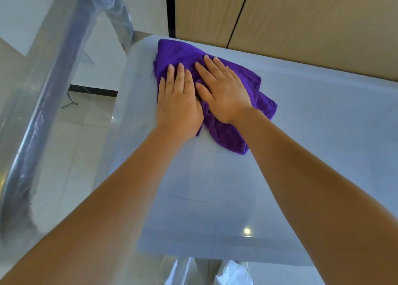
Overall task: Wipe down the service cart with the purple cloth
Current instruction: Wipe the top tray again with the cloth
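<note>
flat, both hands (200,99) on purple cloth (172,52), cart (323,134) corner

Light: bright, even, soft shadows
Glare: round lamp reflection (247,231) on cart top (301,155)
Blur: handle (64,69), near forearms
Distortion: wide-angle bending at edges

Wooden wall panels (301,19), light tan and split by dark vertical seams, fill the upper right of the frame. A plain white wall (148,7) takes the upper middle. Glossy pale floor tiles (71,134) show at centre left, where a thin dark cord (70,103) lies near a black baseboard (92,88).
</note>
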